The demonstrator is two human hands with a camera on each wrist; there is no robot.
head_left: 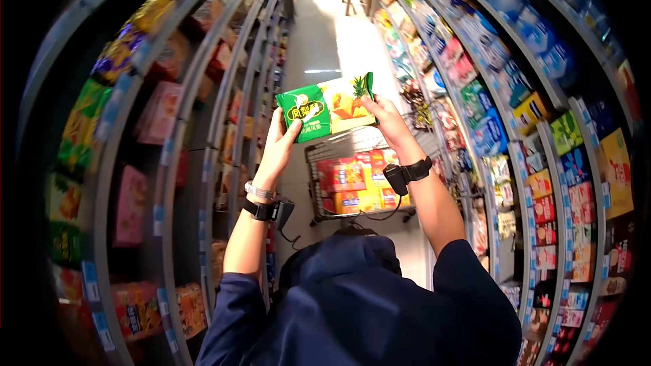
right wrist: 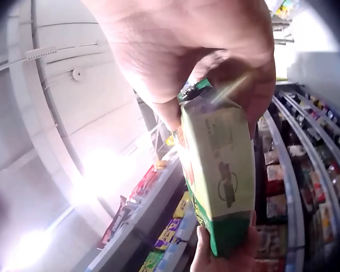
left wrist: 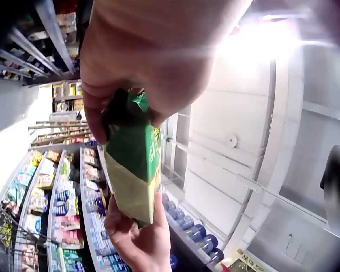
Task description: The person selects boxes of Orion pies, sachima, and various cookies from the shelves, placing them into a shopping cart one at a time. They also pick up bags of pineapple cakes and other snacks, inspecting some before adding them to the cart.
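A green and yellow snack packet (head_left: 328,107) with a pineapple picture is held up in a shop aisle, between both hands. My left hand (head_left: 281,141) grips its green end, thumb on the front. My right hand (head_left: 384,116) pinches the yellow end near the top corner. In the left wrist view the packet (left wrist: 133,164) runs from the left hand (left wrist: 153,62) down to the other hand's fingers. In the right wrist view the packet's pale back (right wrist: 219,170) hangs below the right hand (right wrist: 204,51).
A wire shopping trolley (head_left: 319,156) with red and yellow boxes (head_left: 352,179) stands just ahead, below the packet. Shelves packed with snack packets line the left (head_left: 169,129) and right (head_left: 542,135) sides. The pale aisle floor (head_left: 325,41) runs on ahead.
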